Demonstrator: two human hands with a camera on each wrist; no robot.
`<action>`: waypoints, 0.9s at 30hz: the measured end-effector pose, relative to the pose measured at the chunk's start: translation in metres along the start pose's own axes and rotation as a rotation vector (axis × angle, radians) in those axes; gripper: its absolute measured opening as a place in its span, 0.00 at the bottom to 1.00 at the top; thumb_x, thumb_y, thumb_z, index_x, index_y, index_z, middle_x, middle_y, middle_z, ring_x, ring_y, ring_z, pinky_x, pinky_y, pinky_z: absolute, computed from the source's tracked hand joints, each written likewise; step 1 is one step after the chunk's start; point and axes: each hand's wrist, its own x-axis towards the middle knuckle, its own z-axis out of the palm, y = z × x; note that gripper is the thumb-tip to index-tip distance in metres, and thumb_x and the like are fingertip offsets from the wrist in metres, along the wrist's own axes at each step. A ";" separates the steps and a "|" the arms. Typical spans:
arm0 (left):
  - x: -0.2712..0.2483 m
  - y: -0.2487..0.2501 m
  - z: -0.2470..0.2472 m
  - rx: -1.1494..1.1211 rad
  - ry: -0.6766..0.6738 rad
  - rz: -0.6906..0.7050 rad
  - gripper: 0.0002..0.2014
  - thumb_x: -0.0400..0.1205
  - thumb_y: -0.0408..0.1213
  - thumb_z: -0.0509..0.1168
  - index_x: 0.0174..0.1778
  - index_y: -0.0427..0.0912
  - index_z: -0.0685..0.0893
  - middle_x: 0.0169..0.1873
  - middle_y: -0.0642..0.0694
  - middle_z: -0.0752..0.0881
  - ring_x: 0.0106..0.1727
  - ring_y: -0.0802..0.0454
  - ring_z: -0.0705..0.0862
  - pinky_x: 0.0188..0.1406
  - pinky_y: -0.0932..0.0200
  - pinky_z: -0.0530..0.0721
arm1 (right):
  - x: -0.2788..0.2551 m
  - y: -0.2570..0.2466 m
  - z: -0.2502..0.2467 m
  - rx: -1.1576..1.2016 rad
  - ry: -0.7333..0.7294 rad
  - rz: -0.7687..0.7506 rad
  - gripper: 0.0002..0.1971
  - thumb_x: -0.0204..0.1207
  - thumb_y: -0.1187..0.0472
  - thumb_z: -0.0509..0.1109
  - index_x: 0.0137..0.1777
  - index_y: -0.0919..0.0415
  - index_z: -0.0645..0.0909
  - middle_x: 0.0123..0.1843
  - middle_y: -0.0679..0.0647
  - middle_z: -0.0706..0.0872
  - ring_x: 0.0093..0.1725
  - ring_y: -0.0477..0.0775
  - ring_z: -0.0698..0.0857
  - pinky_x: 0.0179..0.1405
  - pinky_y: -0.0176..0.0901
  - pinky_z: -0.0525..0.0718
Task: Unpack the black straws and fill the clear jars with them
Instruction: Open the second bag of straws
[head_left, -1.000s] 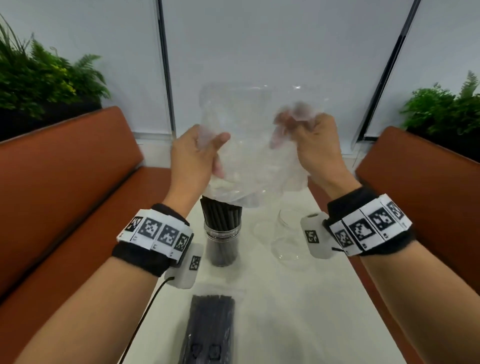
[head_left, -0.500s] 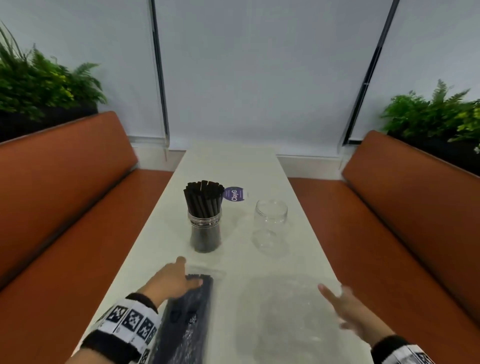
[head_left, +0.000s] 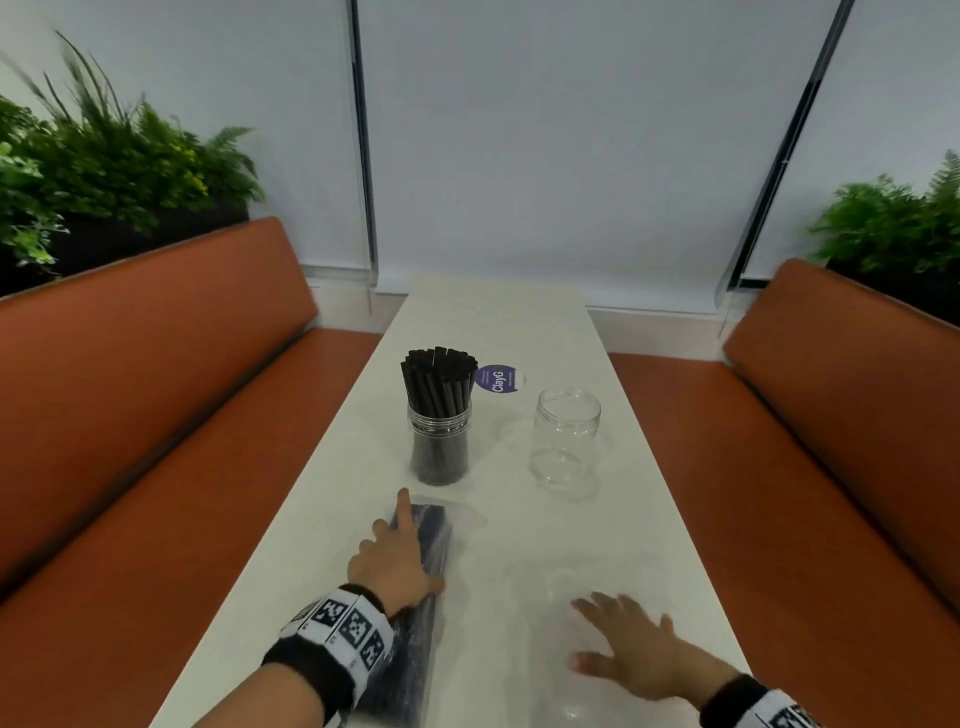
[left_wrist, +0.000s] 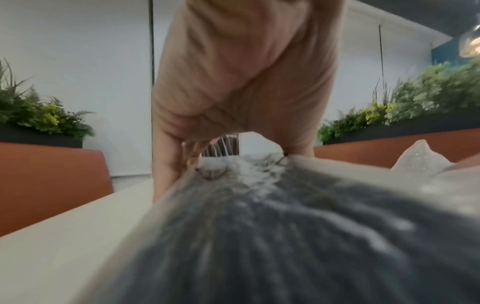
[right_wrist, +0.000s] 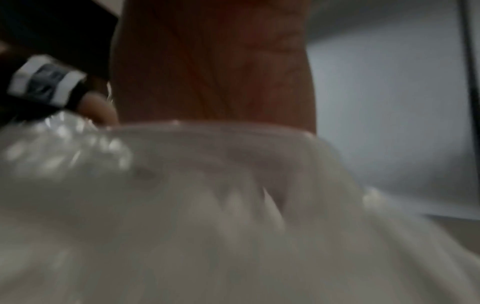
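A sealed pack of black straws (head_left: 423, 587) lies flat near the left front edge of the table (head_left: 332, 499), its length pointing away from the person, inside clear plastic wrap. Farther along stand two clear jars, both upright and apart from each other. The left jar (head_left: 440, 447) is packed with black straws (head_left: 439, 382) that rise above its rim. The right jar (head_left: 566, 439) is empty and has no lid. A flat, empty clear bag (head_left: 587, 582) seems to lie at the front right, hard to make out.
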 end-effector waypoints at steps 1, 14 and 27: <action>-0.005 0.001 -0.003 -0.051 0.073 0.029 0.61 0.70 0.53 0.73 0.79 0.48 0.29 0.75 0.37 0.64 0.70 0.38 0.73 0.66 0.44 0.76 | -0.007 -0.003 -0.013 0.000 0.077 0.034 0.72 0.32 0.14 0.30 0.82 0.47 0.52 0.85 0.52 0.56 0.83 0.58 0.54 0.77 0.67 0.54; -0.073 0.011 0.014 -0.634 0.460 0.160 0.69 0.55 0.51 0.82 0.77 0.57 0.32 0.71 0.51 0.59 0.74 0.47 0.69 0.62 0.48 0.82 | -0.031 -0.125 -0.093 0.135 0.720 -0.502 0.14 0.76 0.53 0.70 0.60 0.52 0.84 0.58 0.49 0.85 0.54 0.51 0.82 0.51 0.39 0.73; -0.056 -0.015 -0.104 -0.237 0.396 0.651 0.07 0.75 0.37 0.71 0.46 0.53 0.84 0.42 0.51 0.90 0.45 0.53 0.85 0.49 0.58 0.81 | -0.020 -0.130 -0.097 0.075 0.858 -0.644 0.08 0.75 0.62 0.70 0.54 0.60 0.82 0.41 0.50 0.82 0.41 0.50 0.77 0.41 0.39 0.75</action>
